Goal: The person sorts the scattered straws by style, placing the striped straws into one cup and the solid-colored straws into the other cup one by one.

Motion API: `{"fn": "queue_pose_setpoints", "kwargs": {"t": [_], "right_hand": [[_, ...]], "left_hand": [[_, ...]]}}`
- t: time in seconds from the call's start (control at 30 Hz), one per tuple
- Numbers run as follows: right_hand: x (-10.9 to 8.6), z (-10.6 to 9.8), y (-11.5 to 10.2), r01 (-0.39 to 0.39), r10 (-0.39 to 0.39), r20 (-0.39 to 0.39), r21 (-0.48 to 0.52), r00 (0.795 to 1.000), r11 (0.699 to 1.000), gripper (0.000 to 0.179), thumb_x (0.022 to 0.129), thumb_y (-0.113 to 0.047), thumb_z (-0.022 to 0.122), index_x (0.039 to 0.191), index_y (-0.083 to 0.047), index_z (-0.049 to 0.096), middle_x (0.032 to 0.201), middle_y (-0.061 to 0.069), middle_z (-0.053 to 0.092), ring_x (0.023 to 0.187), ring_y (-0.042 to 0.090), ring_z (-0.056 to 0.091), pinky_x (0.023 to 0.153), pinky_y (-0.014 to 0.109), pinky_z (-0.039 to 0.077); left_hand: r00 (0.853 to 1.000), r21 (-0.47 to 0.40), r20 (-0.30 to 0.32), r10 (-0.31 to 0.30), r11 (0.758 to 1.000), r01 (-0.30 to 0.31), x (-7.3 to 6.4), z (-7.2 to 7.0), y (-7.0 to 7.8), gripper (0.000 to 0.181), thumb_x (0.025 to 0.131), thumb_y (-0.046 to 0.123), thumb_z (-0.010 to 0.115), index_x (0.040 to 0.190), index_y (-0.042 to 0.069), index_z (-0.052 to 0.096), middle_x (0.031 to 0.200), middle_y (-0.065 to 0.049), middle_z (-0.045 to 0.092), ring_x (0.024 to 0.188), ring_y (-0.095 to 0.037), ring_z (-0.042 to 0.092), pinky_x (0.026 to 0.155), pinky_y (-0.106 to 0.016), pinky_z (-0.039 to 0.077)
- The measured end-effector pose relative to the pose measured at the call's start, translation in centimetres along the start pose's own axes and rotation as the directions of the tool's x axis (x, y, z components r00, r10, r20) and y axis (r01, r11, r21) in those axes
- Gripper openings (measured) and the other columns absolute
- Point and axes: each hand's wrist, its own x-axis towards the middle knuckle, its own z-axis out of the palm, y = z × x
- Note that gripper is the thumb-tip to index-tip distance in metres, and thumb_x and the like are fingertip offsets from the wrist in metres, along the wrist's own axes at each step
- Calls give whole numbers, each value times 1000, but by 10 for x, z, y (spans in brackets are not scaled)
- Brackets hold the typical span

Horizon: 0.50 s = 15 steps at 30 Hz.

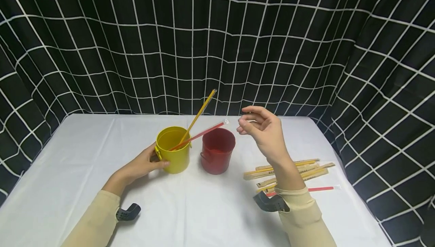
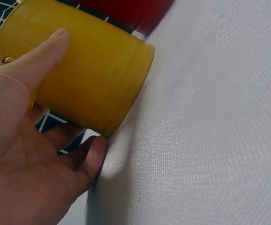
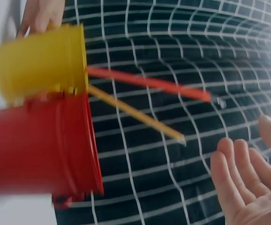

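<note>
My left hand (image 1: 141, 167) grips the small yellow bucket (image 1: 179, 161) from its left side, thumb along the outer wall, as the left wrist view also shows. A red straw (image 1: 207, 131) in clear wrapping and a yellow straw (image 1: 201, 111) lean out of this bucket toward the right. Beside it stands a dark red bucket (image 1: 215, 164), upright on the table. My right hand (image 1: 268, 133) hovers in the air, right of the red bucket and above table height. Its fingers bend loosely and hold nothing, and in the right wrist view they are apart from both straw tips.
Under my right forearm lies a loose pile of wrapped straws (image 1: 316, 173), several in paper. A red straw (image 1: 320, 189) lies at the pile's near side. White cloth (image 1: 204, 209) covers the table, and a black curtain (image 1: 190, 43) with white grid lines surrounds it.
</note>
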Motion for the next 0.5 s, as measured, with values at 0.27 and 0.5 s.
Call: {"fn": "queue_pose_setpoints", "kwargs": {"t": [0.27, 0.5], "right_hand": [[-10, -46, 16, 28, -29, -11, -35, 1000, 999, 25, 92, 6, 66, 111, -12, 67, 91, -5, 72, 73, 7, 74, 72, 21, 63], [-17, -70, 33, 13, -13, 6, -97, 1000, 995, 22, 94, 3, 66, 111, -10, 68, 93, -5, 72, 76, 8, 74, 73, 20, 62]], "left_hand": [[1000, 7, 5, -8, 1000, 8, 0, 0, -1, 85, 92, 30, 74, 161, 18, 24, 163, -15, 35, 151, -42, 31, 125, -64, 19], [1000, 8, 1, -11, 1000, 11, 0, -1, 2, 86, 93, 29, 73, 161, 17, 22, 165, -16, 32, 153, -43, 28, 125, -65, 18]]}}
